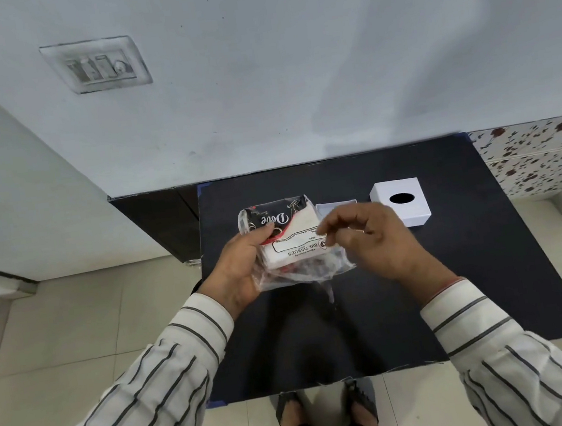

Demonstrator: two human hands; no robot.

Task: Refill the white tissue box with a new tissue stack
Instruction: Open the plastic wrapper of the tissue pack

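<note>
I hold a tissue pack (290, 236) in black, red and clear plastic wrap above the middle of the black table. My left hand (240, 264) grips its left side. My right hand (372, 236) pinches the wrap at the pack's right edge, thumb and forefinger together. The near end of the wrap hangs loose and crumpled. The white tissue box cover (401, 202), with a dark oval slot on top, stands on the table to the right, behind my right hand. A flat white box base (335, 205) lies between pack and cover, mostly hidden by my right hand.
The black table (459, 278) stands against a pale wall, its far edge close behind the box. Tiled floor lies to the left and right. A dark cabinet (159, 221) sits at the table's left. My feet show below the near edge.
</note>
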